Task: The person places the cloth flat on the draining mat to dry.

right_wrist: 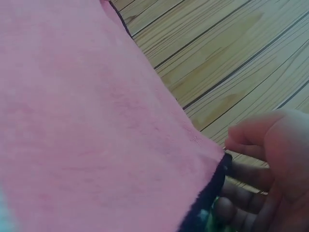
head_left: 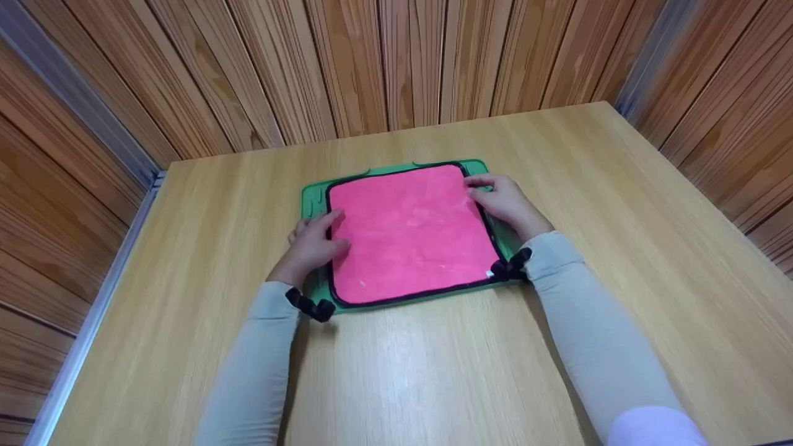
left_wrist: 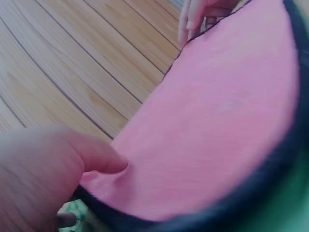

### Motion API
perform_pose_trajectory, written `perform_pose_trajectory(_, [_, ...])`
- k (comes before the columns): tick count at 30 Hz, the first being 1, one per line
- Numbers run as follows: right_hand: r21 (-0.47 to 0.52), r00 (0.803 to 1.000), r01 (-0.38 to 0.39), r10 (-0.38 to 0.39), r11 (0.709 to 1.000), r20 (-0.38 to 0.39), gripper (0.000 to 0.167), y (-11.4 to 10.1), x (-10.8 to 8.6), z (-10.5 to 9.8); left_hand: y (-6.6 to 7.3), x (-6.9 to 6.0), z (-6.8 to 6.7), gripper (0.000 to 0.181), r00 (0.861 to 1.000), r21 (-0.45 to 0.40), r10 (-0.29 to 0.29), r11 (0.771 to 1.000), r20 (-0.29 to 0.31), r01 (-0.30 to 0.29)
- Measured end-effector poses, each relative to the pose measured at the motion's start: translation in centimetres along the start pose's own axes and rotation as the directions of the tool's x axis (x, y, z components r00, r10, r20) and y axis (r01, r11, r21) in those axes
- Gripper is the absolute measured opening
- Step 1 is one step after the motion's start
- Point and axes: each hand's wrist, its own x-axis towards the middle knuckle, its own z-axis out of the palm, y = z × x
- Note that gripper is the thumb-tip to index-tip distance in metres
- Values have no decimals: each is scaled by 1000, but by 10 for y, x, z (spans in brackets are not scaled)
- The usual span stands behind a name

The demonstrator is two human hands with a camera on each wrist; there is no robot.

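A pink cloth [head_left: 409,235] with black edging lies spread over a green board or tray [head_left: 314,199], whose rim shows around it. My left hand [head_left: 310,246] holds the cloth's left edge. In the left wrist view its thumb [left_wrist: 104,157] presses into the pink surface, creasing it; the fingers beneath are mostly hidden. At the upper right edge my right hand [head_left: 505,201] pinches the cloth. The right wrist view shows the edging [right_wrist: 212,186] drawn to a point at the right hand [right_wrist: 285,164], its other fingers curled below.
The light wooden table [head_left: 409,371] extends around the board. Wood-plank walls [head_left: 359,68] stand behind and at both sides, with metal posts [head_left: 650,62] at the corners. Black straps [head_left: 310,305] circle both wrists over grey sleeves. A small white tag [head_left: 489,274] sits at the cloth's lower right corner.
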Motion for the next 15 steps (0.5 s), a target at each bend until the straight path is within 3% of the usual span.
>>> perform_pose_trajectory(3, [-4,1000,-7,7,1000,1,48,-8,7,-2,8,2,-7,72,999,-64,-44,997,31,45])
perform_pose_trajectory(7, [-26,999,-29,30,999,30,50,-14,16,-1,14,11,-5,68,998,-117,-46,992,-33,42])
perform_pose_trajectory(10, [-17,999,-36,37,999,9,49,-14,17,-1,13,17,1,68,994,-83,-7,997,-110,-2])
perform_pose_trajectory(15, [26,997,-3,5,1000,-73,48,-8,15,-3,9,21,7,70,975,17,64,998,-212,-62])
